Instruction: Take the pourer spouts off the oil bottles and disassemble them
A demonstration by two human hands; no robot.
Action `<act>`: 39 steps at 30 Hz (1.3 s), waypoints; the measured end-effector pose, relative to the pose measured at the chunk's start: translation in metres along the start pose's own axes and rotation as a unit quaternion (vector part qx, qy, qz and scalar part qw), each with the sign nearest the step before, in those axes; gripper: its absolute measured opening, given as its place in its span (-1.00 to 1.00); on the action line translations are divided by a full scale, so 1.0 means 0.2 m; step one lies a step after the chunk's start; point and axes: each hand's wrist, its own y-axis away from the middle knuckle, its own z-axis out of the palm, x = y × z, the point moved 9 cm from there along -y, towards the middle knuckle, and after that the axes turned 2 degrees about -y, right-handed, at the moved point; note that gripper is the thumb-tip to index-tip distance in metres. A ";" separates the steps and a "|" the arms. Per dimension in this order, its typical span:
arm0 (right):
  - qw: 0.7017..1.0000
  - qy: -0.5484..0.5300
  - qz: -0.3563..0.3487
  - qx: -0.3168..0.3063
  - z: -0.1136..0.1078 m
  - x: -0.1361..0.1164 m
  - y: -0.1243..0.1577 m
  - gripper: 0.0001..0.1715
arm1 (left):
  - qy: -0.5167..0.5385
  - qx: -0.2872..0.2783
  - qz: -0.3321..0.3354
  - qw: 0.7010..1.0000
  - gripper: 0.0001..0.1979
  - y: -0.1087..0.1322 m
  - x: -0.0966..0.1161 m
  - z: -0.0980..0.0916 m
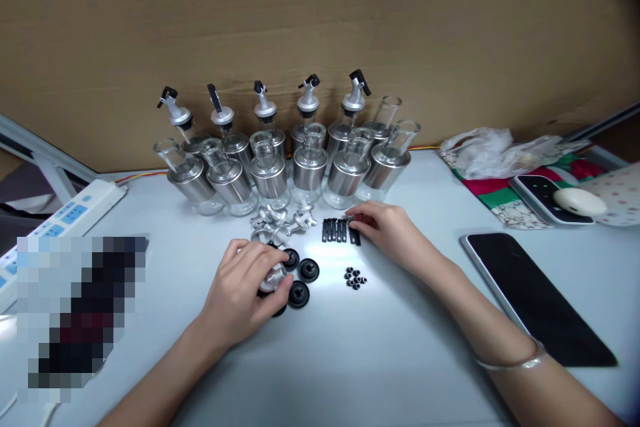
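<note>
My left hand (245, 283) is closed around a silver pourer top (274, 277), held low over black round stoppers (299, 294) that lie on the table. Behind it rests a pile of silver pourer tops (273, 221). At the right end of a row of small black levers (334, 230), my right hand (383, 230) has its thumb and fingers pinched on a black lever (355, 236); the fingers partly hide it. Several tiny black caps (355, 278) lie in a cluster nearer to me.
Glass bottles with metal sleeves (310, 167) stand in two rows at the back, several fitted with pourers (265, 107). A power strip (65, 220) lies at left. On the right are a phone (537, 297), a white device (545, 199) and a plastic bag (495, 153).
</note>
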 end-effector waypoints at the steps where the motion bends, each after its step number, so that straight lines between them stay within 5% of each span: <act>1: 1.000 0.000 0.007 0.006 0.00 0.01 0.00 -0.85 | -0.001 0.001 -0.001 1.000 -0.92 0.00 0.00 0.00; 13: 0.999 -0.023 0.024 0.010 -0.03 -0.02 0.02 -0.79 | -0.003 0.002 -0.001 1.000 -0.93 0.00 0.00 -0.01; 22: 0.982 -0.003 -0.108 -0.155 0.13 -0.24 0.13 -0.49 | -0.009 -0.001 -0.001 1.000 -0.93 -0.01 0.00 -0.01; 39: 0.985 0.025 -0.114 -0.128 0.14 -0.23 0.13 -0.52 | -0.004 0.004 0.013 1.000 -0.92 -0.02 0.03 -0.02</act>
